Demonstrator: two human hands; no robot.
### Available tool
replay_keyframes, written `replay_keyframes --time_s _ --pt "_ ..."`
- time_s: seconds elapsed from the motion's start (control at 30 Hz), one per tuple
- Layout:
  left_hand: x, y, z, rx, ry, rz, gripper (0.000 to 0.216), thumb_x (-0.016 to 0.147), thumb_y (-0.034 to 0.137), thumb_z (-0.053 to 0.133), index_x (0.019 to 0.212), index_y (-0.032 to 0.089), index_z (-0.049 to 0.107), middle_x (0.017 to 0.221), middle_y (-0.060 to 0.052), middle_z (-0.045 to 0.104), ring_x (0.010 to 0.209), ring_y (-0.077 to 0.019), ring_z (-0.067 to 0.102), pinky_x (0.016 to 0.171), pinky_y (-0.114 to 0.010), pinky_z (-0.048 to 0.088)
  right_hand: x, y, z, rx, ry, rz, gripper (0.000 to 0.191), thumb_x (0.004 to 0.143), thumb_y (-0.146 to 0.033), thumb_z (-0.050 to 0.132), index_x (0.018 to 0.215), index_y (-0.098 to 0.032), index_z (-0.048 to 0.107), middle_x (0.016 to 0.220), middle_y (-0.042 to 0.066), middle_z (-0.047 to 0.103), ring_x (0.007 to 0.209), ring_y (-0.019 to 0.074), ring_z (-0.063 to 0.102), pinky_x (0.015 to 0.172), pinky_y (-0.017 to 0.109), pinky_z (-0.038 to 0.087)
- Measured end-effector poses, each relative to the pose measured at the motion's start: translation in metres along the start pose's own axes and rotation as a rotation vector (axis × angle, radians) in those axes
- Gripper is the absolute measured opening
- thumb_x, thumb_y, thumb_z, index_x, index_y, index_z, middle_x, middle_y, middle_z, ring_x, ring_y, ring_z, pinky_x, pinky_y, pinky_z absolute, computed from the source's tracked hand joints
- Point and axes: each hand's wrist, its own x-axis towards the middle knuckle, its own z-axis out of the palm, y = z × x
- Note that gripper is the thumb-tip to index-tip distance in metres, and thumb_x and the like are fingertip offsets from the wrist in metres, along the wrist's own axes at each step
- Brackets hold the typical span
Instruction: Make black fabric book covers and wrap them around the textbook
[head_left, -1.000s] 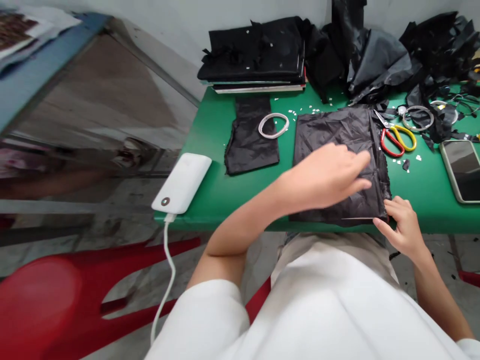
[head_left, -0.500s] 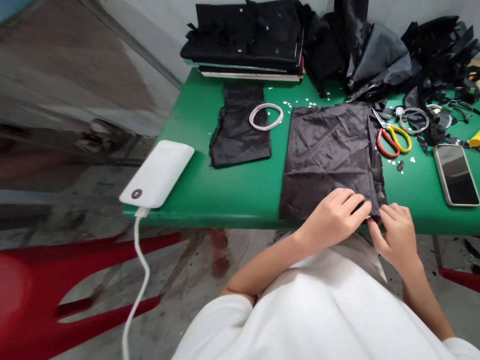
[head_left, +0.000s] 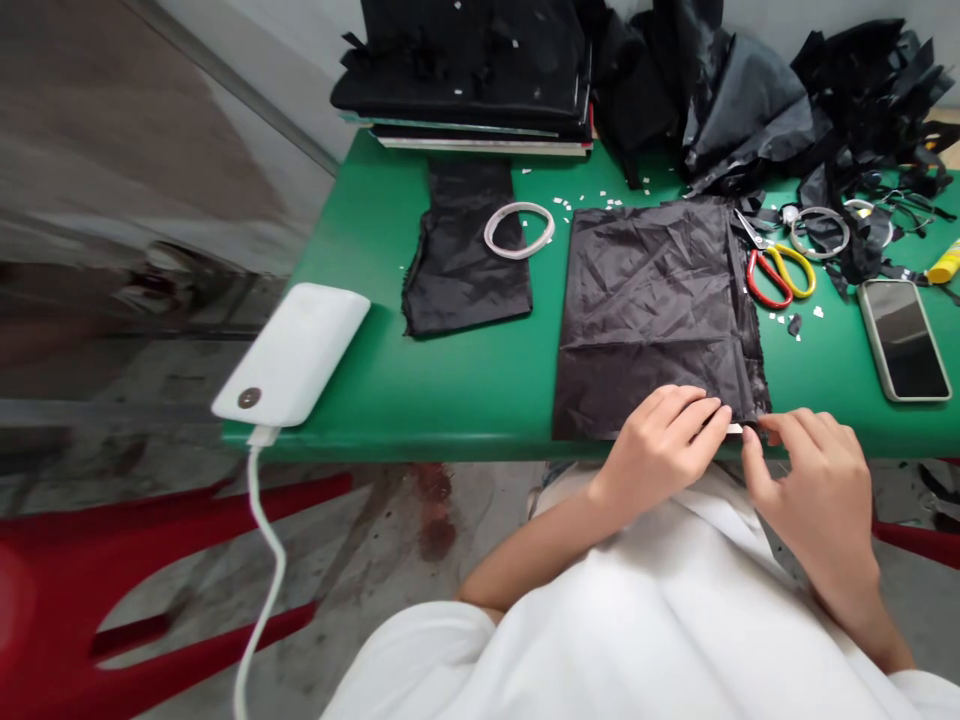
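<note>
A folded piece of thin black cloth (head_left: 645, 300) lies at the table's front edge, creased, with a frayed strip along its right side. Over its near right part rests my left hand (head_left: 660, 440), fingers together and curled on the cloth, thumb hidden. Just right of those fingertips shows a small white piece (head_left: 733, 428) at the cloth's edge. My right hand (head_left: 814, 475) has thumb and forefinger closed at the near right corner of the cloth. Beyond that corner lie scissors (head_left: 780, 275) with one red and one yellow handle, blades partly over the frayed side.
On the green table (head_left: 450, 390) are a smaller black cloth (head_left: 469, 280), a white ring-shaped roll (head_left: 519, 230), a phone (head_left: 904, 340) and a white power bank (head_left: 292, 350) with a cable. A folded black stack (head_left: 465, 70) and black scraps (head_left: 862, 100) stand behind. A red chair (head_left: 45, 590) is left.
My right hand has shifted slightly right and its back is turned more upward. The small white piece beside my left fingertips shows more. The whole view has swung slightly.
</note>
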Motion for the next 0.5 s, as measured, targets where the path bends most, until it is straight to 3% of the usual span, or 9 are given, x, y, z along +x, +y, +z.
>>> replay_keyframes --time_s 0.3,0.5 --pt "-0.0005 -0.0010 0.0005 -0.009 0.040 0.001 0.030 0.097 0.011 0.053 0.113 0.024 0.074 0.110 -0.007 0.078 0.109 -0.0205 0.071 0.090 -0.040 0.059 0.0018 0.0017 0.0042 0.095 -0.023 0.011 0.025 0.099 -0.023 0.052 0.074 -0.022 0.056 0.069 0.004 0.060 0.066 0.0188 0.050 0.066 0.034 0.037" --pt "0.0031 -0.0021 0.0037 -0.016 0.296 0.057 0.012 0.094 0.011 0.063 0.102 0.012 0.072 0.101 -0.007 0.079 0.094 -0.0193 0.072 0.085 -0.034 0.058 0.0021 0.0050 0.0095 0.166 0.066 -0.002 0.024 0.095 -0.021 0.059 0.072 -0.021 0.053 0.064 -0.002 0.056 0.063 0.0152 0.049 0.062 0.030 0.036"
